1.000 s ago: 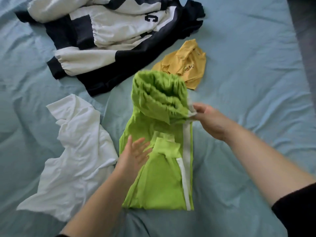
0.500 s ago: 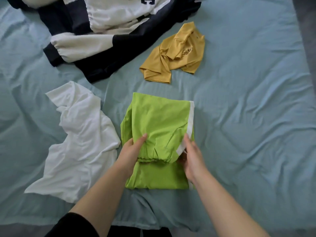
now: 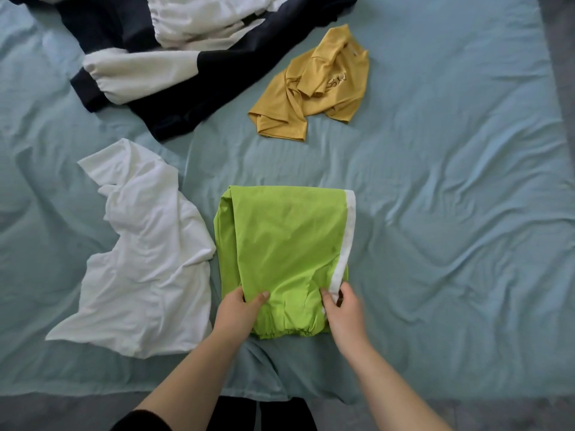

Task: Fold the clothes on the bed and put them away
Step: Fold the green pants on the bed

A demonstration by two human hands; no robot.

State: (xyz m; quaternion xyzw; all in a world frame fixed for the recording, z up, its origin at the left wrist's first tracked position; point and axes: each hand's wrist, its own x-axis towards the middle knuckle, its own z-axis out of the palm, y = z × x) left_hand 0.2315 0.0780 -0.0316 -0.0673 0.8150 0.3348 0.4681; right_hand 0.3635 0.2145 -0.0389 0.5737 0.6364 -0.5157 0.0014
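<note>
From the head camera, a blue-sheeted bed fills nearly the whole frame, its near edge running across at 6 o'clock. Just below centre lies a folded lime-green garment, a compact rectangle with a white stripe down its 3 o'clock side and a gathered elastic hem at its 6 o'clock end. The left hand grips the garment's near corner at about 7 o'clock of it, thumb on top of the cloth and the fingers tucked under the edge. The right hand pinches the opposite near corner at about 5 o'clock, thumb lying on the green fabric just beside the lower end of the stripe, fingers curled around the edge. Both forearms reach up from 6 o'clock, and a dark sleeve shows on the left arm at the bottom border. Touching the green garment's 9 o'clock side is a rumpled white shirt, spread flat and unfolded. Toward 12 o'clock from the green garment, well apart from it, sits a crumpled mustard-yellow top with dark lettering too creased to read. At 11 o'clock, running off the upper border, sprawls a navy-and-white jacket, one white sleeve with a dark cuff pointing to 9 o'clock.
</note>
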